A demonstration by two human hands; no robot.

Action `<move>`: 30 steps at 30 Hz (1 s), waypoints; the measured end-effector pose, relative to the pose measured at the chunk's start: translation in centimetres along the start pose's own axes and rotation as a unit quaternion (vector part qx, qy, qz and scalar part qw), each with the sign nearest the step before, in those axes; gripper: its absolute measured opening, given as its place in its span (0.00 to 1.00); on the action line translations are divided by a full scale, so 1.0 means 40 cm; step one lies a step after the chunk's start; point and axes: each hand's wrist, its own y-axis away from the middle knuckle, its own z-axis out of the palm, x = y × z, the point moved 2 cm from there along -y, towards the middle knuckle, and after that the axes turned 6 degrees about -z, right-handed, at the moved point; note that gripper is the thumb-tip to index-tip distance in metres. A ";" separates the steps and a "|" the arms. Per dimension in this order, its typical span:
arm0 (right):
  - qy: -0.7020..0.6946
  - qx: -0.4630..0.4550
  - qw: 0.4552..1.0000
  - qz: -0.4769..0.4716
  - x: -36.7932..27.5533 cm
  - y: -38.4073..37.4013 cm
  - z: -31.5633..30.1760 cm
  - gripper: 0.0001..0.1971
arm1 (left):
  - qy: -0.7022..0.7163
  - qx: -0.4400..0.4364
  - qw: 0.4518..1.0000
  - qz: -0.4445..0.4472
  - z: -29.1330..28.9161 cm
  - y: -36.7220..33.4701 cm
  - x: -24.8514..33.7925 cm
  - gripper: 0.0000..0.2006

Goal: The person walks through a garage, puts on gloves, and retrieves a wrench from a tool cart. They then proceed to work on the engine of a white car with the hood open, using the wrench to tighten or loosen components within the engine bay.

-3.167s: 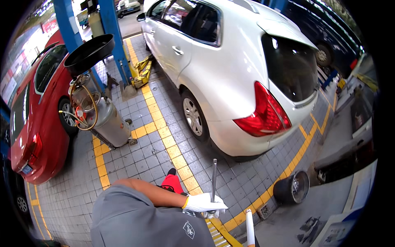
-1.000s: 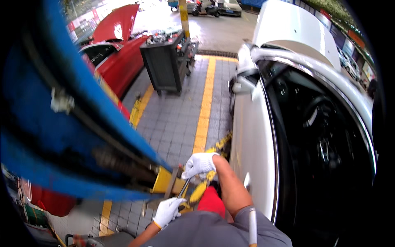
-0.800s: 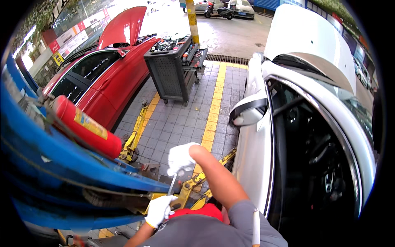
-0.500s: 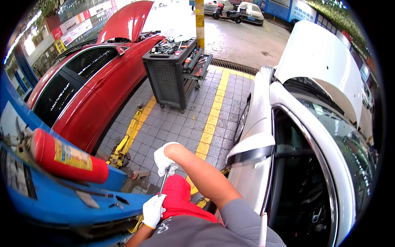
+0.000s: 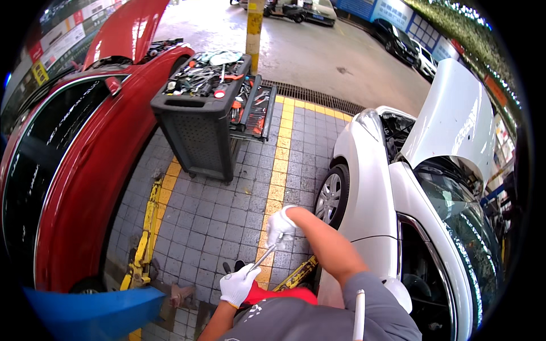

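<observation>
Both of my hands wear white knit gloves and share one slim metal bar tool [image 5: 264, 257], which slants between them in front of my body. My right hand [image 5: 280, 225] is closed around its upper, farther end. Around the lower, nearer end, my left hand [image 5: 239, 285] is closed. Whether the bar is a ratchet or an extension cannot be made out, as both ends lie in the gloves. Beneath my hands are my red trousers [image 5: 289, 295] and the tiled floor.
A black tool cart [image 5: 193, 133] piled with tools stands ahead, its side drawers [image 5: 261, 113] pulled out. A red car [image 5: 85, 187] is at left, a white car [image 5: 364, 193] with raised hood at right. Yellow lift arms [image 5: 142, 244] lie low on both sides; a blue panel [image 5: 96, 310] is near left.
I have moved forward: the tool cart looks nearer and the white car's front wheel shows. The red fire extinguisher has left view. Both hands still grip the bar, now farther right in the picture.
</observation>
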 end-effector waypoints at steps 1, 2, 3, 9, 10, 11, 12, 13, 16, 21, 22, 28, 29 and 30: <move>-0.050 0.024 0.998 -0.002 0.028 0.035 -0.027 0.15 | -0.034 -0.037 0.999 0.014 -0.015 -0.062 0.031 0.18; -0.049 0.060 0.997 0.017 0.063 0.068 -0.060 0.14 | -0.074 -0.070 0.994 0.034 -0.029 -0.126 0.062 0.18; -0.046 0.094 0.994 0.038 0.096 0.100 -0.095 0.14 | -0.086 -0.099 0.990 0.047 -0.030 -0.187 0.085 0.18; -0.148 0.319 0.936 -0.013 0.162 0.352 -0.293 0.18 | -0.038 -0.255 0.956 0.136 0.019 -0.595 0.271 0.18; -0.161 0.319 0.934 -0.006 0.182 0.381 -0.352 0.17 | -0.081 -0.276 0.949 0.131 0.028 -0.657 0.326 0.18; -0.173 0.316 0.933 0.001 0.201 0.416 -0.419 0.17 | -0.083 -0.275 0.949 0.131 0.057 -0.734 0.360 0.18; -0.185 0.314 0.931 0.008 0.232 0.444 -0.484 0.17 | -0.086 -0.273 0.949 0.131 0.087 -0.811 0.393 0.18; -0.199 0.320 0.925 -0.041 0.296 0.445 -0.559 0.17 | -0.088 -0.271 0.950 0.130 0.117 -0.886 0.425 0.18; -0.146 0.330 0.930 -0.076 0.372 0.532 -0.825 0.17 | -0.077 -0.241 0.957 0.140 0.214 -1.137 0.567 0.19; -0.093 0.296 0.946 -0.095 0.399 0.678 -1.254 0.18 | 0.000 -0.236 0.972 0.021 0.285 -1.460 0.781 0.16; -0.104 0.290 0.945 -0.109 0.415 0.705 -1.328 0.18 | 0.040 -0.232 0.972 0.016 0.316 -1.523 0.797 0.14; -0.285 0.417 0.851 -0.145 0.512 0.914 -1.751 0.30 | 0.171 -0.275 0.942 -0.086 0.488 -1.928 1.027 0.15; -0.323 0.443 0.818 -0.176 0.541 0.956 -1.821 0.35 | 0.191 -0.294 0.933 -0.086 0.511 -2.004 1.077 0.15; -0.402 0.459 0.755 -0.240 0.587 0.994 -1.884 0.37 | 0.209 -0.303 0.926 -0.083 0.550 -2.084 1.127 0.14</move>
